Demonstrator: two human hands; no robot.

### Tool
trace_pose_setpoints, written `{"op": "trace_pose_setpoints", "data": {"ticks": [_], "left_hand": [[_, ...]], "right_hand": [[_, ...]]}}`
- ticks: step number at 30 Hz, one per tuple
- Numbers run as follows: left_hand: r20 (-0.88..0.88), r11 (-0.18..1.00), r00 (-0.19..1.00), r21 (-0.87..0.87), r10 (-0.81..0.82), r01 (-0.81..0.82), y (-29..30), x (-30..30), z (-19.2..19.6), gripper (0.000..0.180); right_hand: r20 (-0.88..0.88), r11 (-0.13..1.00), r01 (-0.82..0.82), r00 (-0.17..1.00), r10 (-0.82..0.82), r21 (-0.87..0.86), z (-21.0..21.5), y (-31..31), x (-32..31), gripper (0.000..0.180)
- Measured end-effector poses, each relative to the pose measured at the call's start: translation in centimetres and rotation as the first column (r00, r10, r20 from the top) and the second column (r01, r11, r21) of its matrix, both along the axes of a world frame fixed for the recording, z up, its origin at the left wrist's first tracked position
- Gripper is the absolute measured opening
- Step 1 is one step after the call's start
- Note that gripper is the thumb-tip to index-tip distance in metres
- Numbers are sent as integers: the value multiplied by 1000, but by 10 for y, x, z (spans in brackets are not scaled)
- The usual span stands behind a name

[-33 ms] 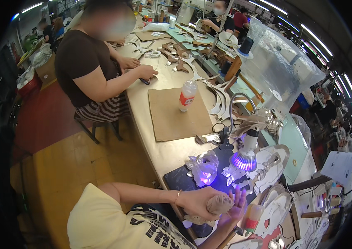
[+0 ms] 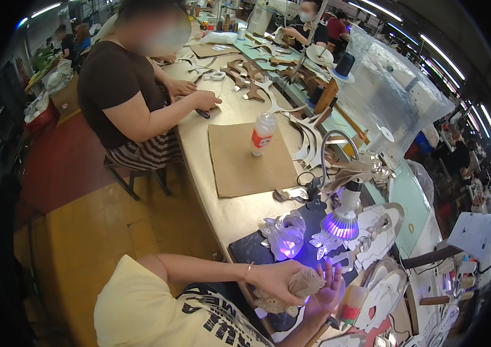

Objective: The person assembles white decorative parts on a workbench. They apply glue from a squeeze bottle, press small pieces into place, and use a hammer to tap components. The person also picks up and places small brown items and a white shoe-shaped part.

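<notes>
My left hand [image 2: 277,280] is closed around a small beige piece [image 2: 306,283], which looks like cut leather or fabric. Close beside it, my right hand [image 2: 330,292] has its palm turned up and its fingers stretched apart, with purple light on them. I cannot tell whether the right hand touches the piece. Beneath the left hand lie more pale cut pieces [image 2: 277,303] on a dark pad [image 2: 248,250]. Farther along this pad, a heap of pale pieces [image 2: 284,234] sits beside a lamp [image 2: 342,222] shining purple.
Stacks of white and grey cut parts [image 2: 381,289] cover the right side, near a bottle with a red and green band [image 2: 352,303]. A clear bottle [image 2: 264,134] stands on a brown cardboard sheet [image 2: 239,168]. A co-worker [image 2: 124,87] handles something across the table's left edge.
The beige piece has turned slightly in my left hand. My right fingers have shifted a little, and more of the pale pieces beneath my left hand shows.
</notes>
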State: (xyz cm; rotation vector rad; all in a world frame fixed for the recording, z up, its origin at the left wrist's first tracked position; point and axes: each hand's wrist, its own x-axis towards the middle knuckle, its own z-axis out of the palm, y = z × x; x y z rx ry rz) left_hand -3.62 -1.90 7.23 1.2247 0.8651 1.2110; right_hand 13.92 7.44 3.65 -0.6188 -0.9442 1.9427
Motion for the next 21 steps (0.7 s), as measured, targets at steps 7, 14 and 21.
{"op": "trace_pose_setpoints", "data": {"ticks": [7,14,21], "left_hand": [[-681,985,712,-89,-170,150,6,22,-42,46],[-702,991,703,135,113,-25,16,3,8,53],[-144,894,936,-281,322,-351,16,-39,-1,60]], "right_hand": [[778,323,-718,620,-105,616,70,-8,-10,75],[850,648,-560,427,-308,516,49,69,-34,26],[738,666,-656,634,231,355,46,17,42,33]]}}
